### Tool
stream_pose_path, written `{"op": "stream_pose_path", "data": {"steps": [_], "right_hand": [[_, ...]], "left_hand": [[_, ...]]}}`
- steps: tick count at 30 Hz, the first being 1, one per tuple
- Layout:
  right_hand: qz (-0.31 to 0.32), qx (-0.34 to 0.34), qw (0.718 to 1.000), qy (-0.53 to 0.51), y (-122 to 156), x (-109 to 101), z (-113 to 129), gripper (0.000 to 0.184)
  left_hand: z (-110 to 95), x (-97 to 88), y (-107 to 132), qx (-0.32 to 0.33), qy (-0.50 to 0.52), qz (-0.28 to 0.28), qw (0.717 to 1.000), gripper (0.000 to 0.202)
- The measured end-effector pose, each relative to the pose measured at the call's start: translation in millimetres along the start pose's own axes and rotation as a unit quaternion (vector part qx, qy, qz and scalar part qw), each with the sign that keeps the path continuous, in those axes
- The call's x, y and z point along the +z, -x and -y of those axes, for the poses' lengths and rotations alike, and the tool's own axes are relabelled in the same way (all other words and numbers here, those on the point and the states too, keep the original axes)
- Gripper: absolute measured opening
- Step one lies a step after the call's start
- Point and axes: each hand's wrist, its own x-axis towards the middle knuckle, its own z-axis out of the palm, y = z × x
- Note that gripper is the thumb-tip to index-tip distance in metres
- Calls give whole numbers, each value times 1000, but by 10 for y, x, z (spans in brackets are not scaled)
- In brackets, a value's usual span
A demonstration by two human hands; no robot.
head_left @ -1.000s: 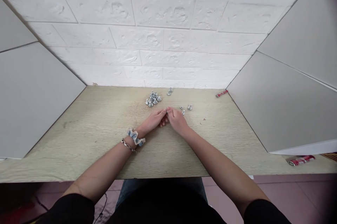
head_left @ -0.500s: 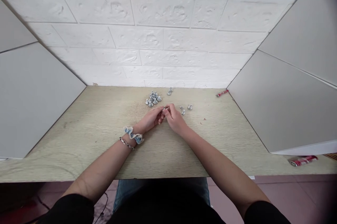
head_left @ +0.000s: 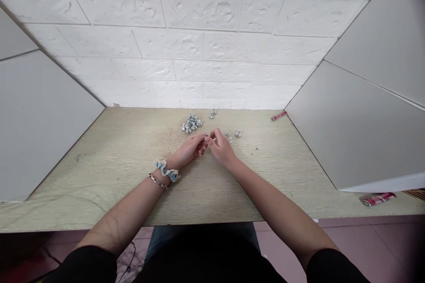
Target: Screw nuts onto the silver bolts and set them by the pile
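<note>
My left hand point(head_left: 189, 150) and my right hand point(head_left: 221, 149) meet fingertip to fingertip over the middle of a pale wooden table point(head_left: 116, 163). Both pinch one small silver metal piece point(head_left: 209, 137), too small to name surely. Just beyond the fingers lies a heap of several silver bolts point(head_left: 191, 123). A pair of bolts point(head_left: 212, 114) sits farther back, and a few loose nuts and bolts point(head_left: 232, 134) lie right of my right hand. My left wrist wears a blue scrunchie and a bracelet.
Grey partition panels stand at the left point(head_left: 40, 119) and right point(head_left: 358, 132) of the table, a white brick wall behind. A red-and-white lighter-like object point(head_left: 278, 115) lies at the back right. A similar red-and-white object point(head_left: 378, 199) lies at the front right edge.
Both hands have shifted slightly forward towards the bolt heap, still pinched together on the small piece. The view has tilted a little.
</note>
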Motion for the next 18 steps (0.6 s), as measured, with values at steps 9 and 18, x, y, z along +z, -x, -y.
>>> {"op": "stream_pose_path", "data": {"steps": [9, 18], "right_hand": [[64, -9, 988, -140, -14, 93, -103, 42], [94, 8, 967, -235, -44, 125, -99, 42]], "left_hand": [[18, 55, 51, -10, 33, 22, 999, 33], [-22, 17, 31, 2, 55, 5, 998, 32]]}}
